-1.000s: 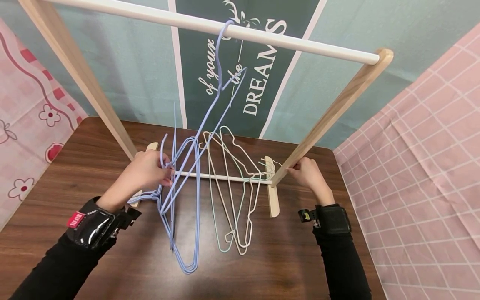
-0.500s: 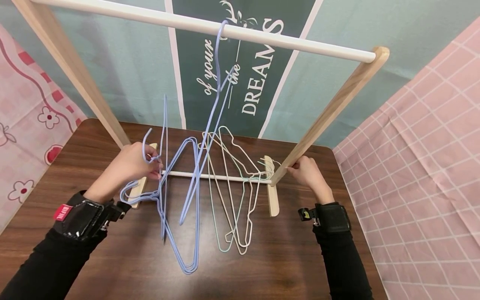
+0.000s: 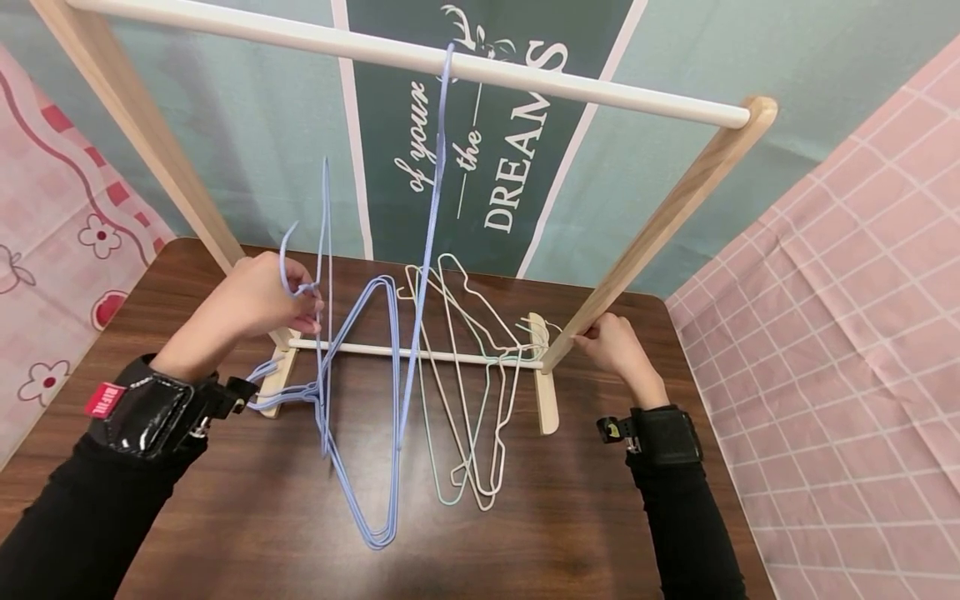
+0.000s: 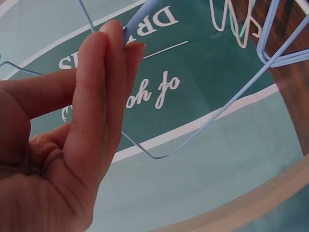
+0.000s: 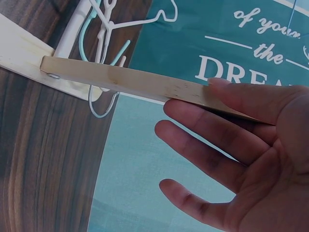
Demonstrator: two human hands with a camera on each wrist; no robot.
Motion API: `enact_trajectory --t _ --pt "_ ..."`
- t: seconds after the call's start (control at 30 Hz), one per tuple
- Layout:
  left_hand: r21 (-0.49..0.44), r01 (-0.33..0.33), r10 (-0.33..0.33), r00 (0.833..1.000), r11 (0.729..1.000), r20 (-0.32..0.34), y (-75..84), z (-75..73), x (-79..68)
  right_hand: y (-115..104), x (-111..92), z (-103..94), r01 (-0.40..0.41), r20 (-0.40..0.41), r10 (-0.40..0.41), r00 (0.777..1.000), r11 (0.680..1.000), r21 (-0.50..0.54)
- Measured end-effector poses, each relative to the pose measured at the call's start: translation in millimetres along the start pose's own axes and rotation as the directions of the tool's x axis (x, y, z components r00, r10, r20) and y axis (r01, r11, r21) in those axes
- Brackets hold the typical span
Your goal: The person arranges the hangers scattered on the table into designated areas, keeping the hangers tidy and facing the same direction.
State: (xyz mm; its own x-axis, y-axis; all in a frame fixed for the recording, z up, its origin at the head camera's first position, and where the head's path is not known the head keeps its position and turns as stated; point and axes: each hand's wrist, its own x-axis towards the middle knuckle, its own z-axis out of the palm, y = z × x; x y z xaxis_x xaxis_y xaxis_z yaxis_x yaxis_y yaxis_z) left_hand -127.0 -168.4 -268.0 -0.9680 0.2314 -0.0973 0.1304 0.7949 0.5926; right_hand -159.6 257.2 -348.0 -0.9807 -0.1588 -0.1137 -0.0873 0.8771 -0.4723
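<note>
- Left hand (image 3: 270, 292): fingers clamped on a blue hanger (image 3: 326, 192) by its neck, above the table's (image 3: 570, 517) left end; hook towards the left edge, long axis running from back edge to front.
- Right hand (image 3: 613, 346): thumb and forefinger pinch the right post (image 3: 660, 225), other fingers spread.
- Top rail (image 3: 600, 89): one second hanger (image 3: 429, 242).
- Mid-table: blue stack (image 3: 395, 375), pale hangers (image 3: 500, 446); counts unclear.

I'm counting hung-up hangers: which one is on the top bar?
The blue hanger in front of the dark panel: only its hook shows over the top bar. The left hand holds another.
</note>
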Motion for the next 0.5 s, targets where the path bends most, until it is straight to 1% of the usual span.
enact_trajectory --t 0.13,0.23,0.4,0.5 --pt "-0.015 0.005 -0.005 1.0 1.0 0.01 7.4 -5.3 3.3 0.2 -0.2 0.9 0.008 -0.007 -0.008 1.0 1.0 -0.007" --pt "-0.019 -0.002 0.002 1.0 1.0 0.004 14.8 -8.7 5.8 0.8 0.1 1.3 0.02 -0.017 -0.021 1.0 1.0 -0.017" --pt "-0.073 0.021 -0.021 1.0 0.997 -0.004 30.5 -15.2 7.9 1.5 -0.1 0.8 0.029 -0.023 -0.029 0.999 0.999 -0.025" --pt "-0.131 0.024 -0.023 1.0 0.991 0.006 39.9 -20.2 9.2 1.4 0.2 0.3 0.022 -0.019 -0.022 1.0 1.0 -0.021"
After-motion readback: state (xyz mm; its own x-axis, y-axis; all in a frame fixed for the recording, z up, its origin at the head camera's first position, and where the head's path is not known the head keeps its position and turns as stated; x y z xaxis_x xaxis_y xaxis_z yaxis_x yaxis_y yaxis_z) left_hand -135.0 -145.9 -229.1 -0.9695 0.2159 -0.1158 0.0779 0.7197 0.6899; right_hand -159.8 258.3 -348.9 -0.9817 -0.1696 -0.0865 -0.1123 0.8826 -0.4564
